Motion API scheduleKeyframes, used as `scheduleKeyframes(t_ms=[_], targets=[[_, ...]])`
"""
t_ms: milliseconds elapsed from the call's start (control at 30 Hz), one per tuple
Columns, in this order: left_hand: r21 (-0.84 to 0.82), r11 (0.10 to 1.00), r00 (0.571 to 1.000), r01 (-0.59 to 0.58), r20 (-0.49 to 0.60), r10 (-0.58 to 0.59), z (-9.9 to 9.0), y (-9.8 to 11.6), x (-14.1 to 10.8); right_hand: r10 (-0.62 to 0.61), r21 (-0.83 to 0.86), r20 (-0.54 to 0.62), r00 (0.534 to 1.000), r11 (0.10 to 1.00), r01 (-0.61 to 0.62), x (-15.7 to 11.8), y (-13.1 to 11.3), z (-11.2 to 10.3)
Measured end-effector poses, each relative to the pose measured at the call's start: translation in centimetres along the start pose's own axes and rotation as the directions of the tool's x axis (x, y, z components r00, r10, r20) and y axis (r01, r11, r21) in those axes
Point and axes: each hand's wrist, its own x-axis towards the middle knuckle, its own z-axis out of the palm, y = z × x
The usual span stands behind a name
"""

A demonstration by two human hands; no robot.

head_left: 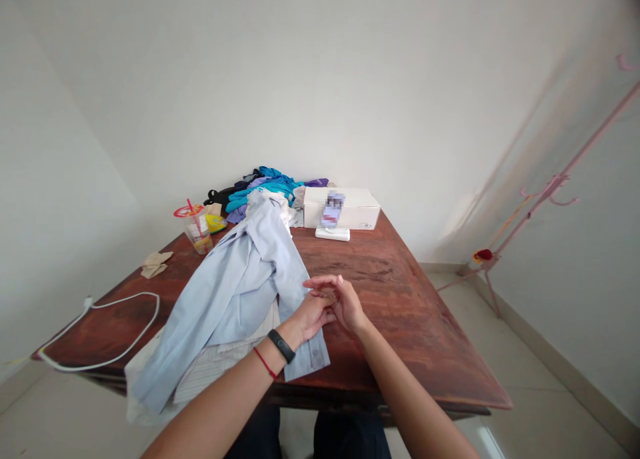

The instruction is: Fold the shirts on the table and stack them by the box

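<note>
My left hand (pixel 313 314), with a black band and a red string at its wrist, touches my right hand (pixel 345 302) above the front middle of the wooden table (pixel 400 312). The fingers of both hands overlap. My right hand is curved with its fingers apart and shows nothing in it. My left hand's fingers are partly hidden behind the right one, so its grasp is unclear. Beneath and left of the hands lies a light blue shirt (pixel 235 279), one sleeve end near the table's front edge. Striped pale cloth (pixel 210 369) shows under it.
A pile of blue, purple and black clothes (pixel 270 185) lies at the back. Near it are a white box (pixel 367 209) and a phone (pixel 333 212) on a white stand. A plastic cup (pixel 199 233), tissue (pixel 156 264) and white cable (pixel 155 312) are left; a pink rack (pixel 565 179) stands right.
</note>
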Motion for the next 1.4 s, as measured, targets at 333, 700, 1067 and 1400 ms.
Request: scheduleKeyframes(t_ms=[333,700,1067,1400], targets=[[0.026,0.999,0.999,-0.026,-0.032,0.027,-0.1,-0.5,0.8,0.151,0.115,-0.157,0.976,0.984,-0.134,0.7,0.4,0.1],[0.028,1.0,1.0,-0.013,-0.009,0.013,-0.5,-1.0,1.2,0.338,0.413,-0.182,0.924,0.879,-0.24,1.4,0.6,-0.9],[0.02,1.0,0.999,0.007,0.036,-0.007,-0.6,-1.0,1.4,0.365,0.562,-0.177,0.914,0.8,-0.21,1.3,0.3,-1.6],[0.023,1.0,1.0,-0.016,0.016,0.016,-0.2,-1.1,1.3,0.305,0.294,-0.262,0.916,0.929,-0.225,1.1,0.4,-0.8]])
